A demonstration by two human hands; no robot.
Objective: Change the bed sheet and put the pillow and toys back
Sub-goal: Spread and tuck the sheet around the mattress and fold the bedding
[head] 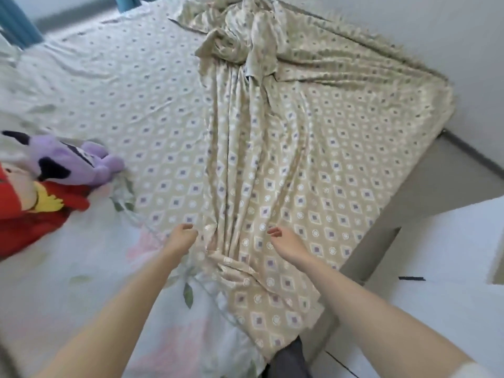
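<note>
A beige sheet (313,148) with a diamond pattern covers the bed, bunched into long folds down its middle and crumpled at the far end. Under it at the near left lies a white floral sheet (90,271). My left hand (181,237) hovers at the beige sheet's near left edge with its fingers loosely curled, holding nothing. To the right of the central folds, my right hand (283,242) hangs just over the beige sheet, fingers relaxed. A purple plush toy (73,159) and a red plush toy (30,211) lie on the bed's left side. No pillow is in view.
A white wall (436,36) runs along the bed's far right side. A strip of floor (425,184) and a white cabinet (447,255) stand at the right. Blue posts (16,23) rise at the top left corner.
</note>
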